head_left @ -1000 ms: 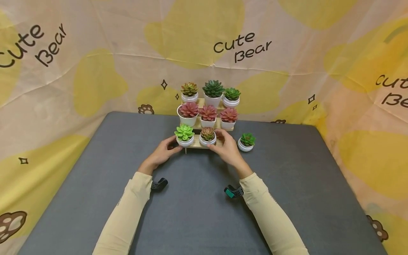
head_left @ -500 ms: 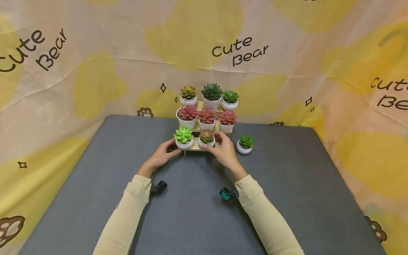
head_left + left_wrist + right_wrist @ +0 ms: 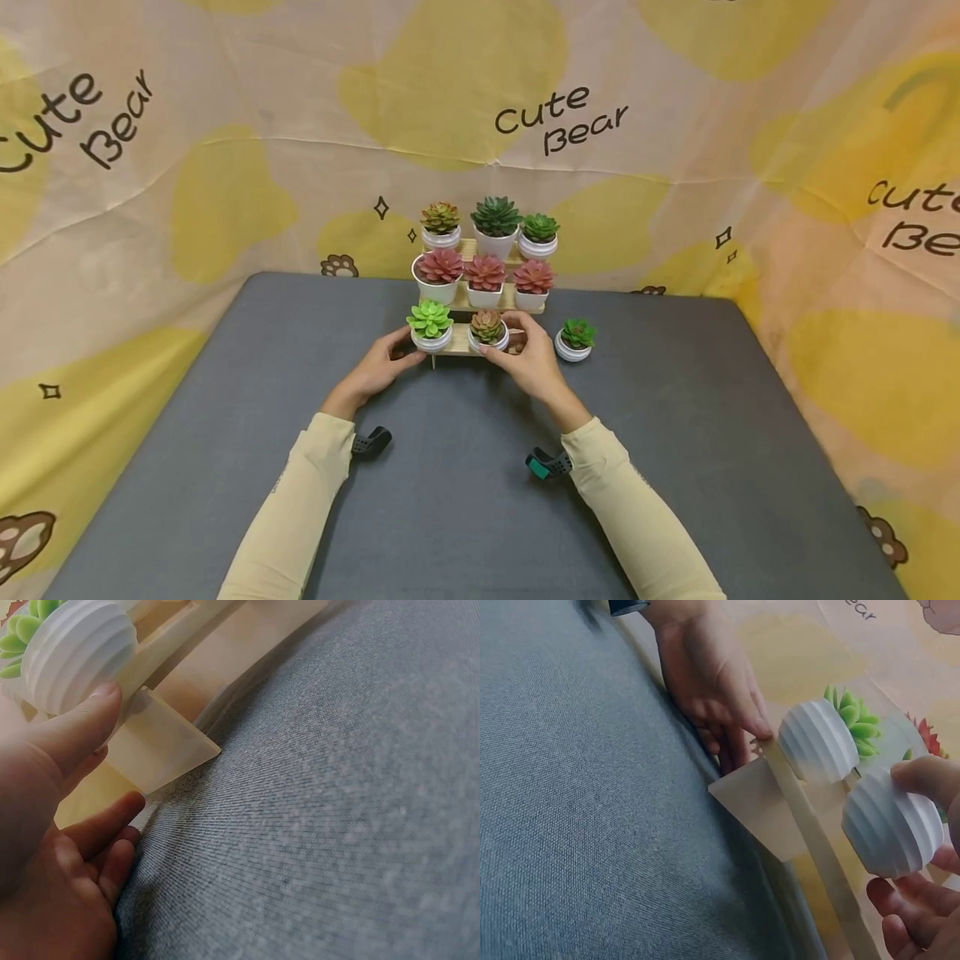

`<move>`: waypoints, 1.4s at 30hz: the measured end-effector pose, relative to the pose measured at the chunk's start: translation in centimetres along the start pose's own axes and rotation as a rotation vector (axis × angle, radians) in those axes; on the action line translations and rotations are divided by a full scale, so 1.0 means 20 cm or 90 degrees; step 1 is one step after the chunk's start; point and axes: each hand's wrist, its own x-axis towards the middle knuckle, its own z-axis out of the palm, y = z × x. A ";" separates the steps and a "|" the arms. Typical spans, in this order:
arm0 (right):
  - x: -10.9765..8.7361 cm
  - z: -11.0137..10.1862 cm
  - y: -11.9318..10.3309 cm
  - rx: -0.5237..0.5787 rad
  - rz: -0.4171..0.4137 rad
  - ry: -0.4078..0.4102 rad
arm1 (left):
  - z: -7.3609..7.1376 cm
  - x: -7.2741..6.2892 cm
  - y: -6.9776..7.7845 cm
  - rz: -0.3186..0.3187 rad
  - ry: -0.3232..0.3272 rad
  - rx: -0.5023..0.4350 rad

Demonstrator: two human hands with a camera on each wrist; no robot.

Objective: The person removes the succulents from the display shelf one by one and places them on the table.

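Note:
A three-tier wooden plant stand [image 3: 459, 351] holds small potted succulents in white pots. My right hand [image 3: 534, 364] pinches the ribbed white pot of a brownish-green succulent [image 3: 487, 328] between thumb and fingers, over the middle of the lowest shelf. In the right wrist view that white pot [image 3: 892, 825] is tilted. My left hand [image 3: 377, 367] holds the left end of the lowest shelf, its thumb at the front edge close to the pot of a bright green succulent [image 3: 431, 323]. In the left wrist view the thumb [image 3: 86, 724] overlaps that pot.
A dark green potted succulent [image 3: 575, 342] stands on the grey table [image 3: 457, 500], right of the stand. Three reddish-pink succulents [image 3: 485, 275] fill the middle shelf. Three green ones, including a taller one [image 3: 496, 221], line the top. A printed cloth [image 3: 675, 125] hangs behind.
The right hand has shifted the brownish-green succulent slightly to the right along the lowest shelf. The left hand keeps its place at the stand's end. The head view has tilted a little.

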 end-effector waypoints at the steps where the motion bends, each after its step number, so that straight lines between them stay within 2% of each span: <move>1: -0.01 -0.01 -0.01 0.000 0.000 -0.002 | 0.00 0.00 0.00 -0.002 0.001 0.000; 11: -0.06 -0.09 -0.05 -0.017 -0.030 0.001 | 0.00 0.00 0.01 0.009 0.001 -0.003; 18: -0.12 -0.18 -0.08 -0.049 -0.041 0.013 | 0.01 0.02 0.00 0.007 -0.001 0.005; 24: -0.14 -0.26 -0.11 -0.068 -0.048 0.016 | 0.01 0.02 0.00 0.000 0.002 0.007; 42: -0.12 -0.57 -0.09 -0.073 -0.039 0.107 | 0.00 0.01 -0.01 0.004 -0.001 -0.005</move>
